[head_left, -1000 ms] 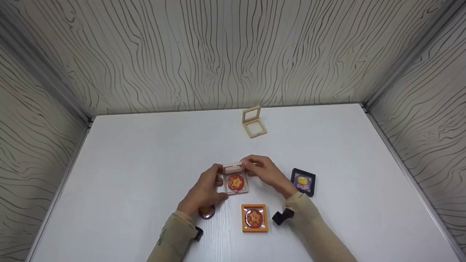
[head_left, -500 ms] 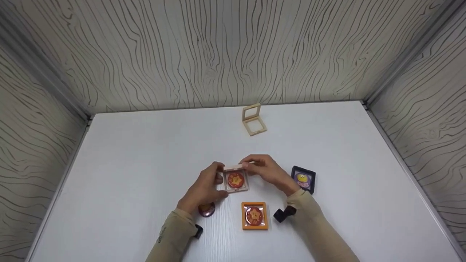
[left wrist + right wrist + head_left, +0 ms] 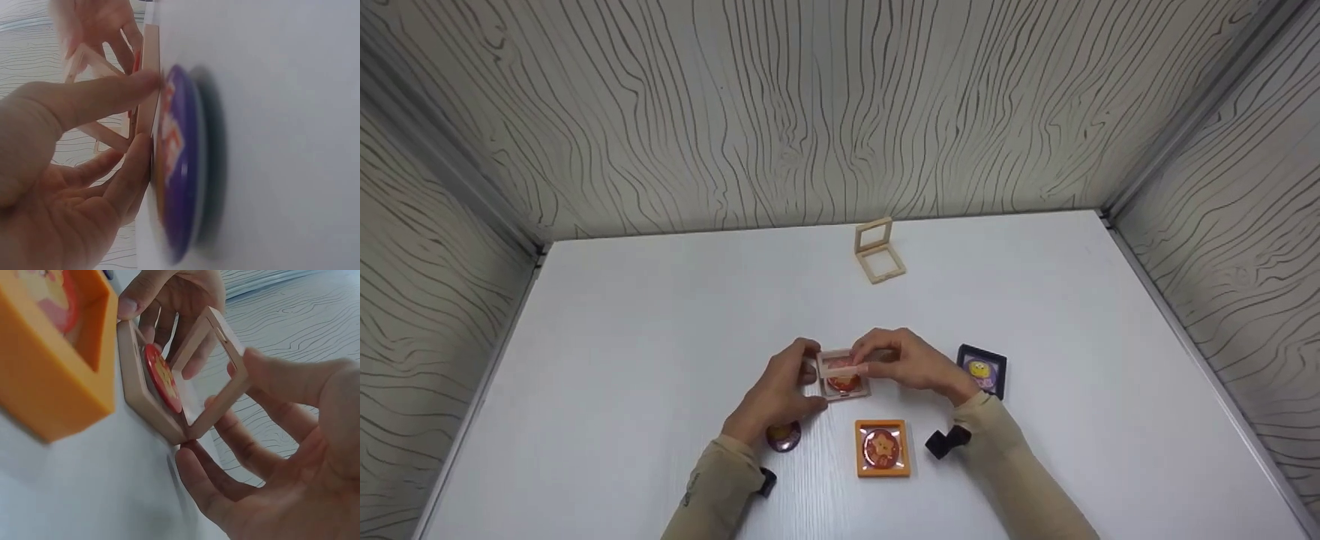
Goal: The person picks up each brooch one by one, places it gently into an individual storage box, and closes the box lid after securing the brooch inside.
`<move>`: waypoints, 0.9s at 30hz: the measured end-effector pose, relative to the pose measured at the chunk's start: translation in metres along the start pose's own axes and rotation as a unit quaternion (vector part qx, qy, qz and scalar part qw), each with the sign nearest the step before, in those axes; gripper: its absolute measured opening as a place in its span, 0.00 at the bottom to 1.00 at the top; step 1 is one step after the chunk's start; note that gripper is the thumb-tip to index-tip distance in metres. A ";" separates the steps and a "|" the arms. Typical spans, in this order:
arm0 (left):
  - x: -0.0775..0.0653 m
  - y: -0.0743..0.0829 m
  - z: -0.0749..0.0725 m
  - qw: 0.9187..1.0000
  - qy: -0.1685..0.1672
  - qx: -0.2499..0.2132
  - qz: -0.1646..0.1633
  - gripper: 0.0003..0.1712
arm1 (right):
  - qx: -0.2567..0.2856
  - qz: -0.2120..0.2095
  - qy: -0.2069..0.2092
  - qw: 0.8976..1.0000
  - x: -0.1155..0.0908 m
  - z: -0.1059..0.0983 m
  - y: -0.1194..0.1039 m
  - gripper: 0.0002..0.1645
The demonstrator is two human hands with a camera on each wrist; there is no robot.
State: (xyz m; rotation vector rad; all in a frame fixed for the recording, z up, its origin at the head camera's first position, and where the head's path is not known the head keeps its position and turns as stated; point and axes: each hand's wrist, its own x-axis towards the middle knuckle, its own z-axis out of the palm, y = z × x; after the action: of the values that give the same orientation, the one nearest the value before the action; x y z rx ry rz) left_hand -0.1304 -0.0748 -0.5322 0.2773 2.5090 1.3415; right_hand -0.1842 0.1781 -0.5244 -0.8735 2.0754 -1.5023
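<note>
A small pale pink hinged display frame (image 3: 149, 402) lies on the table between both hands, its lid (image 3: 224, 402) tilted part-way over the base. Inside the base rests a round red badge (image 3: 162, 378) with a yellow star. My left hand (image 3: 780, 390) holds the base by its left side, thumb at the near corner. With thumb and fingers, my right hand (image 3: 911, 364) pinches the lid's free edge. A round purple badge (image 3: 183, 169) lies just below the left hand, partly covered by it in the head view.
Nearer the person is an orange frame (image 3: 883, 473) around another red star badge. A dark frame (image 3: 982, 351) with a yellow-and-purple badge lies beyond the right wrist. At the back, a beige frame (image 3: 889, 277) stands with its lid raised. Patterned walls (image 3: 810, 112) enclose the table.
The right hand has brought the pink frame's lid from nearly upright down toward the person, over the red badge. The left hand has kept its hold on the base.
</note>
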 end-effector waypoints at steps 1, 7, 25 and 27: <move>0.000 0.000 0.000 1.000 -0.002 0.000 0.001 0.45 | -0.012 -0.005 -0.004 1.000 0.000 0.000 0.001 0.07; 0.001 0.002 -0.002 1.000 -0.008 0.009 0.002 0.44 | -0.079 -0.017 -0.017 0.997 -0.002 0.001 0.001 0.03; -0.003 0.004 -0.004 0.999 -0.017 0.042 -0.012 0.46 | -0.156 -0.037 -0.011 0.987 0.000 0.008 0.002 0.03; -0.003 0.004 -0.004 0.999 -0.014 0.039 -0.014 0.45 | -0.161 -0.037 -0.012 0.986 0.000 0.009 0.002 0.03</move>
State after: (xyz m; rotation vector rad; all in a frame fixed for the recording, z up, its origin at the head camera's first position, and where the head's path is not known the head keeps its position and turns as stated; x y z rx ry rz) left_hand -0.1284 -0.0764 -0.5266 0.2758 2.5353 1.2236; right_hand -0.1790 0.1725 -0.5290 -1.0908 2.3295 -1.2013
